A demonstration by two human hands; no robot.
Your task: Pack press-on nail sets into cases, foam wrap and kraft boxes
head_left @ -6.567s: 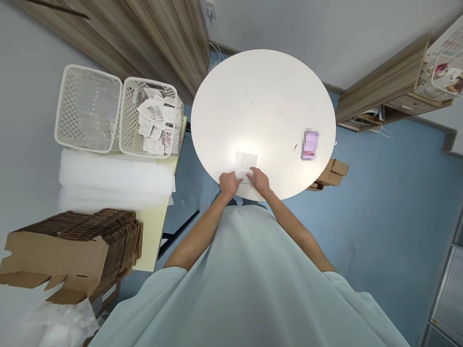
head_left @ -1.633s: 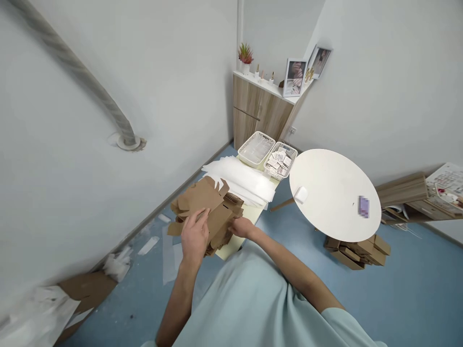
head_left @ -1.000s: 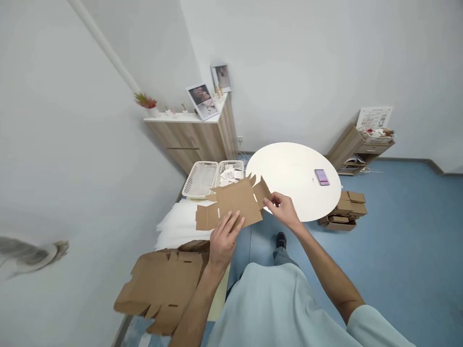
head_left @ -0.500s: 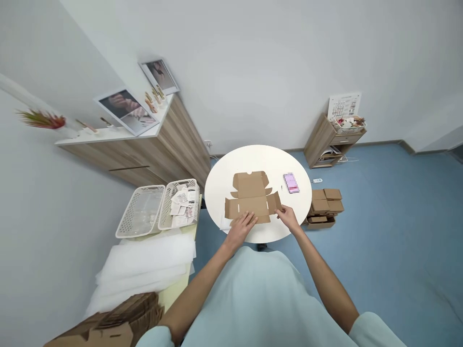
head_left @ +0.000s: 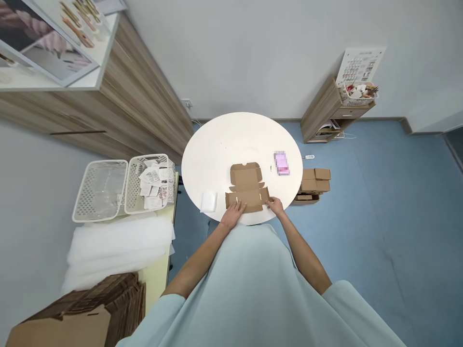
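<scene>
A flat, unfolded cardboard mailer box (head_left: 248, 195) lies on the white round table (head_left: 231, 132), with its lid panel pointing away from me. My left hand (head_left: 233, 215) rests on its near left edge, fingers stretched out over the cardboard. At the near right corner, my right hand (head_left: 276, 206) pinches the side flap, which is tilted up a little. To the left of the box lies a folded white sheet or pouch (head_left: 209, 201). A pixelated pink-purple item (head_left: 281, 163) is on the right of the table.
On a side table at left stand a white basket of small packets (head_left: 132, 193) and a basket of clear plastic (head_left: 75, 205), beside white foam sheets (head_left: 119, 239) and stacked flat cardboard (head_left: 61, 330). Folded boxes (head_left: 309, 184) sit on the floor at right. A wooden cabinet (head_left: 144, 91) borders the table.
My view has shifted, and more of the table and the white pouch shows. My left hand has slid toward the box's left near edge. My right hand stays at the right flap.
</scene>
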